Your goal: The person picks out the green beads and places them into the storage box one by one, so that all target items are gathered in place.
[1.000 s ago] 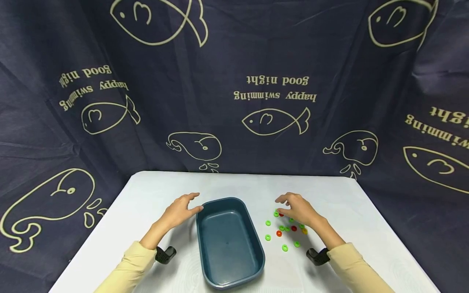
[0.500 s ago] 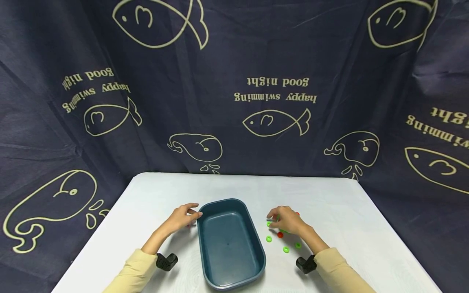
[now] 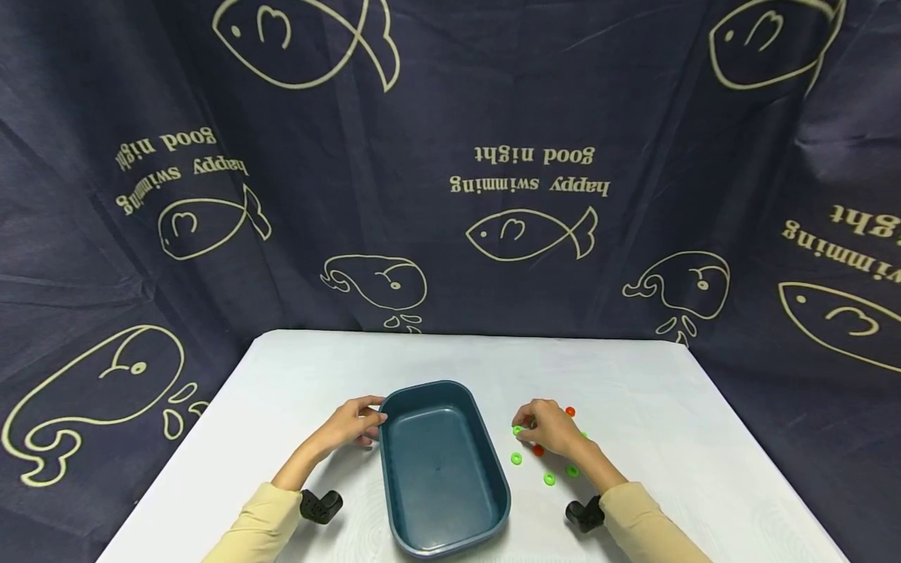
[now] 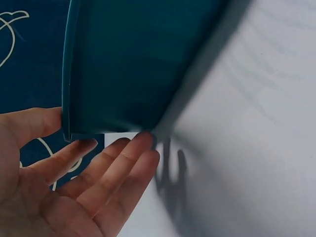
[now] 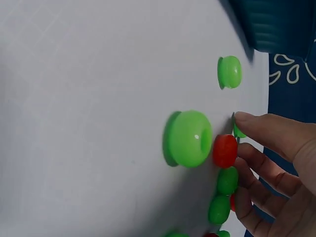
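- One green ring [image 5: 240,132] sits on the table [image 3: 633,391], right of the box, between the thumb and index finger of the right hand [image 3: 552,428]. Whether they press on it, I cannot tell.
- The step in hand looks like picking up that ring. The next move seems to call for a small, exact pinch, then a straight lift that leaves the neighbours alone.
- A red ring [image 5: 225,151] stands just beside it, with more green and red ones bunched under the bent fingers; a careless close could sweep these along.
- Another green ring [image 5: 229,72] lies apart, towards the box, and a further one [image 5: 189,139] shows nearest that wrist's camera.
- The box [image 3: 439,469] stands upright between the hands, near the rings but not touching them. The left hand [image 3: 349,422] holds it lightly at the far left corner, thumb on the rim, fingers against the outer wall, likely to steady it.
- Behind the table hangs a dark cloth [image 3: 528,102] with fish and whales.
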`<action>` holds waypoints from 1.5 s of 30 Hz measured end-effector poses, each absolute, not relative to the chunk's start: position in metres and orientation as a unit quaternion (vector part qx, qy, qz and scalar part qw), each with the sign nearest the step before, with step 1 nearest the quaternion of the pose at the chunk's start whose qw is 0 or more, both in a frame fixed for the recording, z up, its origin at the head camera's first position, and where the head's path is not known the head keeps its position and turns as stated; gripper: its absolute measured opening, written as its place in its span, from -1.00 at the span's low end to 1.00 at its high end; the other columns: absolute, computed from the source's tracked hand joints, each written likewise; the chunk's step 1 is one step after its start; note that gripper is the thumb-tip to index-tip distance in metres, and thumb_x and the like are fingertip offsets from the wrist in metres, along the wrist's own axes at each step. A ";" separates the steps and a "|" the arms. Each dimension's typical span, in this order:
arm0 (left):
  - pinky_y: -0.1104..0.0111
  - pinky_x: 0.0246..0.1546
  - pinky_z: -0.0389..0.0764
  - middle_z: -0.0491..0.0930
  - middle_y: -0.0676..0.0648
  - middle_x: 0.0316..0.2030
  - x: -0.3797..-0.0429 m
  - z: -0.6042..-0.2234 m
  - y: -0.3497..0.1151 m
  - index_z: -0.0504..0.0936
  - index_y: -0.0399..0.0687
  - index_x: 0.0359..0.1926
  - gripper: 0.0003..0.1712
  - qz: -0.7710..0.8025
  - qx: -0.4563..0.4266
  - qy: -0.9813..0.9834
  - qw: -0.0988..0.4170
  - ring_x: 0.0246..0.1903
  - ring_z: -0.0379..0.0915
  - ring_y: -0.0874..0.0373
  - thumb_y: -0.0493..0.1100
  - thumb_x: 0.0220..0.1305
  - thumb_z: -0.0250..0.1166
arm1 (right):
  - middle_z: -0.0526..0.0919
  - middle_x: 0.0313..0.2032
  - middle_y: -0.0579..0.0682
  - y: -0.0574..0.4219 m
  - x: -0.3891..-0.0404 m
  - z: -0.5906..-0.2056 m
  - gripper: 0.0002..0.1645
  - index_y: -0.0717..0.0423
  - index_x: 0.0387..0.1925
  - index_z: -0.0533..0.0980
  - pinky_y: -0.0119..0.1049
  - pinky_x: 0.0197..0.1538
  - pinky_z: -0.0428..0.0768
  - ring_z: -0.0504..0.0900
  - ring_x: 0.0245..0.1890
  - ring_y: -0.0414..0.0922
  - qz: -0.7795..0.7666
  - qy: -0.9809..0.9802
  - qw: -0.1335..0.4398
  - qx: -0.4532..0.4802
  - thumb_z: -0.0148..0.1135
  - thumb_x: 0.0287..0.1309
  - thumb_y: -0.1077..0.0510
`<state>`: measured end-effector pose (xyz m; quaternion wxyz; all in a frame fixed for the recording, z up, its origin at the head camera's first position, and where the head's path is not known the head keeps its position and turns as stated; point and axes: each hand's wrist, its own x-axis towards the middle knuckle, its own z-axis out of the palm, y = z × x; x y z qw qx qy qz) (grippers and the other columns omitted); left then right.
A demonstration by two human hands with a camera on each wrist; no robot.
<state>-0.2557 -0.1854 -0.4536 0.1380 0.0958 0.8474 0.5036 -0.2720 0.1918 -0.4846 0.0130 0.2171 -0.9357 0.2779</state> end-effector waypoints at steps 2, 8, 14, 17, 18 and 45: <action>0.15 -0.34 0.69 0.54 -0.39 -0.06 -0.256 -0.455 -0.186 0.30 -0.43 0.24 -0.43 0.510 0.096 0.843 0.143 -0.34 0.63 0.09 -0.15 0.32 0.12 | 0.63 -0.45 -0.09 0.192 -0.272 -0.482 -0.85 0.08 -0.40 0.65 -0.50 -0.40 0.47 0.51 -0.44 -0.27 0.288 -0.933 0.013 0.215 0.43 -0.11 0.24; 0.18 -0.29 0.69 0.54 -0.41 -0.04 -0.257 -0.457 -0.186 0.33 -0.42 0.21 -0.47 0.517 0.098 0.838 0.144 -0.29 0.62 0.10 -0.16 0.33 0.10 | 0.65 -0.43 -0.04 0.191 -0.273 -0.468 -0.85 0.15 -0.35 0.65 -0.49 -0.39 0.51 0.54 -0.44 -0.22 0.326 -0.920 0.022 0.218 0.39 -0.07 0.28; 0.25 -0.30 0.69 0.54 -0.41 -0.04 -0.256 -0.456 -0.187 0.33 -0.45 0.20 -0.45 0.521 0.101 0.835 0.145 -0.28 0.62 0.09 -0.15 0.32 0.11 | 0.69 -0.39 -0.01 0.181 -0.278 -0.446 -0.86 0.12 -0.35 0.66 -0.47 -0.36 0.54 0.59 -0.41 -0.16 0.332 -0.912 0.056 0.235 0.39 -0.05 0.25; 0.29 -0.35 0.69 0.57 -0.38 -0.10 -0.255 -0.453 -0.188 0.34 -0.47 0.18 -0.43 0.524 0.123 0.831 0.140 -0.32 0.62 0.15 -0.11 0.30 0.11 | 0.69 -0.39 -0.02 0.171 -0.280 -0.432 -0.87 0.10 -0.35 0.66 -0.47 -0.35 0.54 0.59 -0.41 -0.15 0.338 -0.908 0.063 0.237 0.39 -0.04 0.22; 0.30 -0.36 0.69 0.58 -0.36 -0.11 -0.255 -0.453 -0.189 0.35 -0.46 0.17 -0.43 0.526 0.126 0.830 0.139 -0.34 0.62 0.17 -0.10 0.30 0.11 | 0.69 -0.39 -0.02 0.167 -0.281 -0.429 -0.87 0.10 -0.36 0.66 -0.47 -0.35 0.54 0.59 -0.41 -0.14 0.340 -0.907 0.065 0.239 0.40 -0.04 0.21; 0.17 -0.26 0.70 0.50 -0.48 0.00 -0.257 -0.456 -0.186 0.29 -0.48 0.22 -0.46 0.532 0.102 0.825 0.158 -0.26 0.62 0.07 -0.19 0.34 0.07 | 0.70 -0.42 -0.08 0.024 -0.291 -0.436 -0.90 0.06 -0.40 0.66 -0.51 -0.35 0.54 0.61 -0.41 -0.27 0.267 -0.915 -0.027 0.302 0.41 -0.03 0.17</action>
